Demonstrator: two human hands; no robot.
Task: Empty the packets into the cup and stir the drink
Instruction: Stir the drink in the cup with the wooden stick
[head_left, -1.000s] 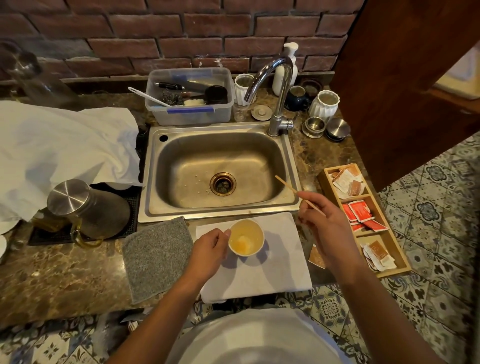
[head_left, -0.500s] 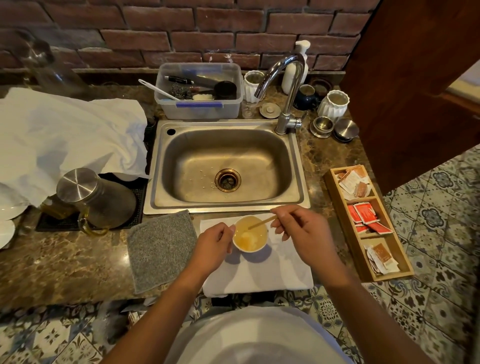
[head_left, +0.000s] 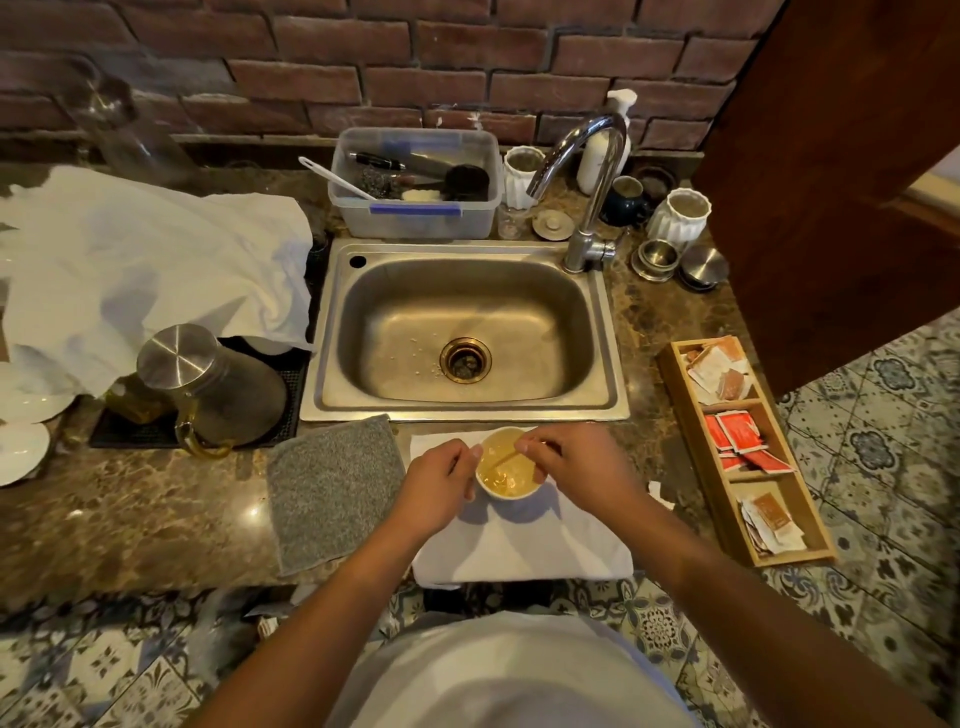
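Note:
A small white cup (head_left: 506, 491) of yellowish drink stands on a white cloth (head_left: 524, 545) in front of the sink. My left hand (head_left: 436, 486) grips the cup's left side. My right hand (head_left: 576, 465) is just right of the cup and pinches a thin wooden stir stick (head_left: 503, 460), whose lower end dips into the drink. A wooden tray (head_left: 675, 395) at the right holds red packets (head_left: 740, 439) in its middle section and white-and-brown packets (head_left: 771, 522) in the end sections.
A steel sink (head_left: 462, 332) with a tap (head_left: 587, 171) lies behind the cup. A grey mat (head_left: 332, 488) is left of the cloth, a glass jug with a steel lid (head_left: 208, 384) further left. A plastic tub (head_left: 415, 182), jars and a wooden panel (head_left: 831, 156) stand at the back and right.
My right hand came in from the right with the stick raised, lowered its tip into the cup and now sits close over the rim. My left hand kept its hold on the cup.

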